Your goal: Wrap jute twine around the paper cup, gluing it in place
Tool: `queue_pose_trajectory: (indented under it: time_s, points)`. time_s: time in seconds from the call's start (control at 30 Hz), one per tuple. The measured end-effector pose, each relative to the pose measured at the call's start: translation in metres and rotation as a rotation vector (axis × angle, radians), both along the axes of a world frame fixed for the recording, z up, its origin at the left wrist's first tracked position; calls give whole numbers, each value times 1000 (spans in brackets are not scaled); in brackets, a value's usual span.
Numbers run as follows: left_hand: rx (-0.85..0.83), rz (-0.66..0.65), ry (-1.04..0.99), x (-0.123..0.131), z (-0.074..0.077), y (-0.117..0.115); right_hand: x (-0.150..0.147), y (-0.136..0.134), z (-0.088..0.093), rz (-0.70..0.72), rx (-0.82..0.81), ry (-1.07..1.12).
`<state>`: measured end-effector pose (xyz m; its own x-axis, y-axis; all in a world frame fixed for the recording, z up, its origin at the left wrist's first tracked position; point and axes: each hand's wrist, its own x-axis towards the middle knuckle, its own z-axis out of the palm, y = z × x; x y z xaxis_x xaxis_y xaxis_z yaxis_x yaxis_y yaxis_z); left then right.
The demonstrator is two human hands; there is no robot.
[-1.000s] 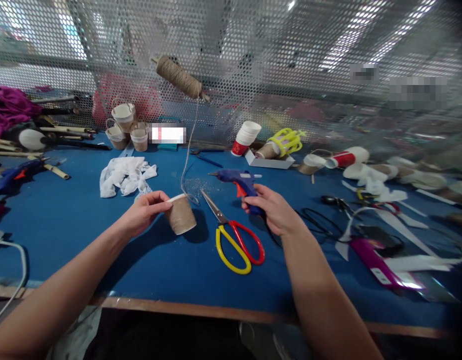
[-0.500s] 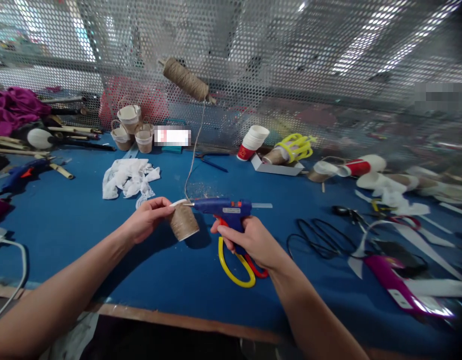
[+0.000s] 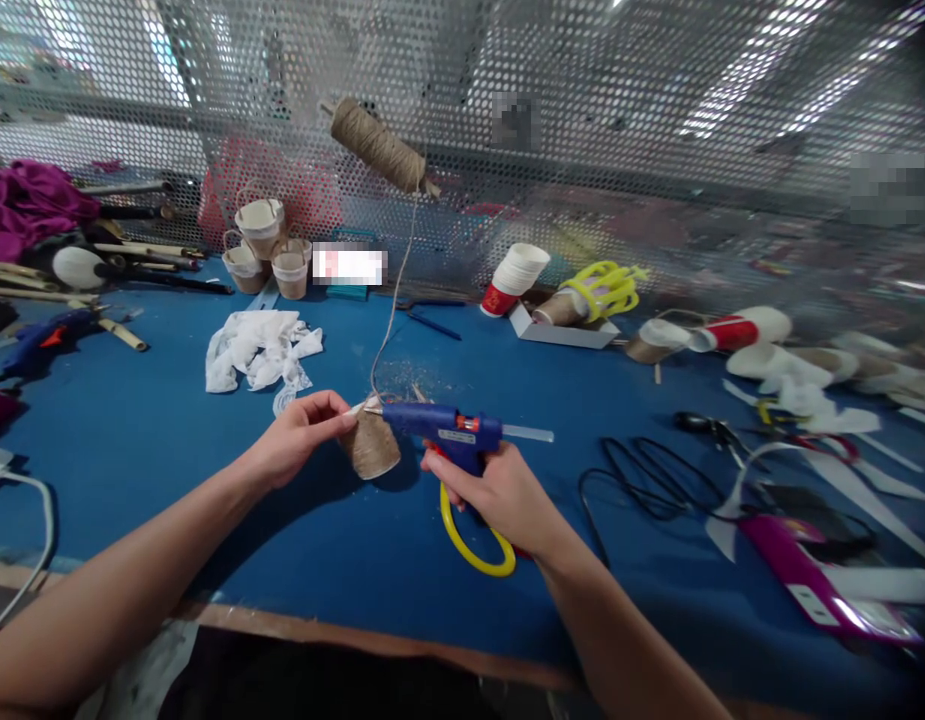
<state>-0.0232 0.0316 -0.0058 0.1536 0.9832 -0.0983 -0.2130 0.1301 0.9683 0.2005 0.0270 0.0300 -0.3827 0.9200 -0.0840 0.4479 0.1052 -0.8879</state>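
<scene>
A paper cup wrapped in brown twine (image 3: 374, 446) is pinched at its pale rim by my left hand (image 3: 304, 432), tilted above the blue table. My right hand (image 3: 499, 490) grips a blue hot glue gun (image 3: 424, 420), with a clear glue stick (image 3: 528, 433) poking out of its back. The gun's nozzle touches or nearly touches the cup near the rim. From the cup a strand of twine (image 3: 394, 300) runs up to a twine spool (image 3: 378, 146) hung on the mesh. Scissors with a yellow handle (image 3: 477, 560) lie under my right hand, partly hidden.
White lace (image 3: 259, 345) lies left of centre, with several twine-wrapped cups (image 3: 259, 230) behind it. Stacked paper cups (image 3: 513, 280) and a white box (image 3: 563, 328) stand at the back. A black cable (image 3: 642, 480) and purple power strip (image 3: 792, 570) lie right. Another glue gun (image 3: 49, 340) lies left.
The glue gun has tipped slightly, its back end lower, and the cup has turned a little in my left hand. The view has shifted slightly.
</scene>
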Motion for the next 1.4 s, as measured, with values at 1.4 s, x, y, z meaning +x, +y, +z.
queue_pose_trajectory:
  time_s: [1.4]
  points:
    - [148,-59,210,-6,-4,2,3,-5,-13,-23,379,-264]
